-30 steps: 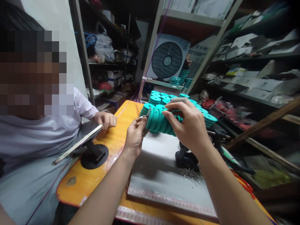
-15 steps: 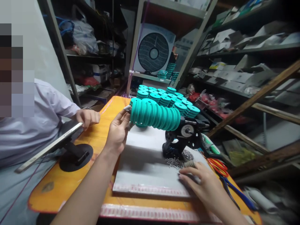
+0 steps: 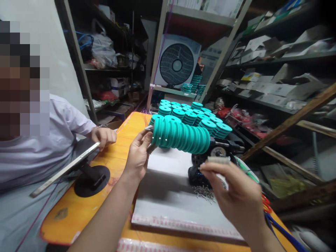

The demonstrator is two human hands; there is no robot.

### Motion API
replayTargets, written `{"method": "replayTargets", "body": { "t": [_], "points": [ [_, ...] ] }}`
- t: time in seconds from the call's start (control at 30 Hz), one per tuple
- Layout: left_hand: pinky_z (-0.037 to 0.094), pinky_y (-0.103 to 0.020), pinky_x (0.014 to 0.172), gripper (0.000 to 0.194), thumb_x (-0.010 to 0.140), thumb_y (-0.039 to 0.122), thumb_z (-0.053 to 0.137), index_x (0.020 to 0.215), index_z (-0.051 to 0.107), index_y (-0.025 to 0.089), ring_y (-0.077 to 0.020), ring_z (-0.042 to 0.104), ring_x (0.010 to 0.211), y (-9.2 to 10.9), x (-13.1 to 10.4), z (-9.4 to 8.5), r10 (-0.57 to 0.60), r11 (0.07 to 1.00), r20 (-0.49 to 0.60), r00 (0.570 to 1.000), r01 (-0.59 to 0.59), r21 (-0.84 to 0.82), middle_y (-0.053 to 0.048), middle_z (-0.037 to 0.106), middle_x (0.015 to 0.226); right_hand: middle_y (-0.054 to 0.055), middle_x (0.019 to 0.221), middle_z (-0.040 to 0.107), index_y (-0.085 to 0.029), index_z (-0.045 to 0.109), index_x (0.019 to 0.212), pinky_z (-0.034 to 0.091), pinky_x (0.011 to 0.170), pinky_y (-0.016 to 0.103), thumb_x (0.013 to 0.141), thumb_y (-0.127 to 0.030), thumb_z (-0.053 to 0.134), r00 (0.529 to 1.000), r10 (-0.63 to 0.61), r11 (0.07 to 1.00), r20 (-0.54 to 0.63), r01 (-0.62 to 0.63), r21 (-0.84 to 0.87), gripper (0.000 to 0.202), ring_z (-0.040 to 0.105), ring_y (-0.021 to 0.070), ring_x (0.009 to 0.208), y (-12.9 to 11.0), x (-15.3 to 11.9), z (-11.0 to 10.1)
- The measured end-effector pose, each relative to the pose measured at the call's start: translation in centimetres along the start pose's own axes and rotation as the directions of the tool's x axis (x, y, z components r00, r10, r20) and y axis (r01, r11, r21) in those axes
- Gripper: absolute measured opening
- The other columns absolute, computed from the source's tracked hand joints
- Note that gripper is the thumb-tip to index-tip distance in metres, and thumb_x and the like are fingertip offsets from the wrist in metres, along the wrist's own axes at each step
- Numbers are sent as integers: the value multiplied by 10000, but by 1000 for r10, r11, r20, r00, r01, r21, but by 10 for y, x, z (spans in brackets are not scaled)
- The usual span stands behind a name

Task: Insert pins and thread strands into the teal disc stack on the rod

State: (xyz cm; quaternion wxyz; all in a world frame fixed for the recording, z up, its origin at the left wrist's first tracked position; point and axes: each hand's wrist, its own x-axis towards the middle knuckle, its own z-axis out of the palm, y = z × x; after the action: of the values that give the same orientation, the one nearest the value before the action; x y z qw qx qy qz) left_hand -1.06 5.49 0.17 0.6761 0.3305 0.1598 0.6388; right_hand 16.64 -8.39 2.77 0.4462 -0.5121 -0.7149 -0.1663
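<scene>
A row of turquoise ribbed foam spools (image 3: 181, 136) is threaded side by side on a black winder-like stand (image 3: 217, 150). Several small white dots show on the spools at the left end. My left hand (image 3: 139, 152) is closed around that end, thumb and fingers pressed together at its rim. Below and right of the row is my right hand (image 3: 233, 185), pinching a tiny silvery piece at its fingertips, too small to make out fully. A pale wrap covers its index finger. Beneath it, a heap of small silver metal pieces (image 3: 203, 193) lies on the white board (image 3: 162, 196).
Stacked turquoise spools (image 3: 189, 115) stand behind the row on the orange table (image 3: 76, 213). Blue-handled pliers (image 3: 280, 227) lie at right. A person's hand (image 3: 105, 136) rests near a phone on a stand (image 3: 91, 180) at left. A box fan (image 3: 177, 64) and shelves stand behind.
My right hand has risen from the heap of metal pieces toward the spools, its fingertips now pinched. My left hand keeps its hold; the whole view has shifted slightly.
</scene>
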Motion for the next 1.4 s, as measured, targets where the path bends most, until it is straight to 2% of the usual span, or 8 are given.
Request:
{"method": "replayTargets", "body": {
  "t": [0.13, 0.23, 0.53, 0.8, 1.03, 1.23, 1.3, 1.4],
  "points": [
    [513, -257, 785, 291, 725, 363, 750, 960, 660, 218, -114, 632, 840, 2, -1, 0, -22, 999, -19, 1000, 22, 33, -4, 685, 960, -2, 877, 702, -237, 630, 930, 510, 759, 256, 821, -86, 621, 978, -182, 983, -105, 181, -19, 187, 663, 135, 803, -18, 64, 17],
    [508, -251, 785, 298, 721, 368, 753, 951, 643, 214, -110, 626, 849, 3, -2, 2, -42, 999, -24, 999, 42, 9, 2, 673, 961, -3, 863, 710, -220, 624, 914, 512, 720, 232, 842, -87, 593, 964, -250, 968, -94, 246, -53, 154, 670, 122, 768, -20, 85, 31],
    [509, -240, 763, 327, 725, 319, 757, 992, 626, 181, -101, 627, 781, 7, -6, 6, -53, 998, -15, 998, 52, -39, -13, 679, 929, -4, 877, 721, -255, 601, 937, 514, 661, 255, 884, -139, 554, 951, -307, 938, -47, 294, -182, 136, 679, 138, 735, -15, 90, 37],
    [505, -273, 823, 298, 734, 286, 747, 990, 637, 181, -117, 635, 792, 7, -6, 6, -50, 997, -7, 999, 49, -67, 3, 663, 830, 28, 833, 704, -223, 589, 999, 484, 638, 271, 877, -83, 503, 871, -483, 807, 87, 482, -342, 204, 660, 161, 735, -14, 89, 37],
    [507, -248, 793, 287, 736, 281, 746, 982, 640, 178, -98, 628, 751, 5, -5, 5, -37, 996, -5, 999, 37, -76, 9, 671, 813, 47, 864, 702, -199, 601, 982, 501, 708, 293, 891, -77, 460, 856, -482, 807, 187, 517, -284, 207, 643, 177, 820, -12, 92, 37],
    [510, -231, 789, 295, 707, 271, 772, 960, 655, 176, -83, 635, 722, 5, -6, 5, -42, 995, 0, 999, 42, -93, 2, 701, 860, 71, 1085, 639, -245, 593, 1100, 484, 867, 402, 864, -140, 550, 959, -260, 962, 115, 267, -54, 262, 572, 224, 1033, -5, 53, 17],
    [511, -229, 791, 279, 710, 262, 769, 952, 660, 176, -81, 633, 715, 5, -6, 5, -43, 994, 1, 999, 43, -100, 5, 701, 852, 63, 964, 639, -239, 637, 964, 497, 775, 385, 845, -146, 579, 965, -150, 983, 217, 170, -76, 162, 569, 222, 931, 1, 22, 7],
    [513, -222, 783, 244, 725, 245, 756, 942, 666, 180, -79, 632, 713, 4, -6, 5, -42, 994, -6, 999, 41, -105, 6, 700, 848, 43, 824, 625, -241, 672, 831, 487, 658, 345, 827, -136, 601, 899, -27, 984, 437, 100, -146, 127, 547, 204, 797, 16, -22, -3]
  ]
}}
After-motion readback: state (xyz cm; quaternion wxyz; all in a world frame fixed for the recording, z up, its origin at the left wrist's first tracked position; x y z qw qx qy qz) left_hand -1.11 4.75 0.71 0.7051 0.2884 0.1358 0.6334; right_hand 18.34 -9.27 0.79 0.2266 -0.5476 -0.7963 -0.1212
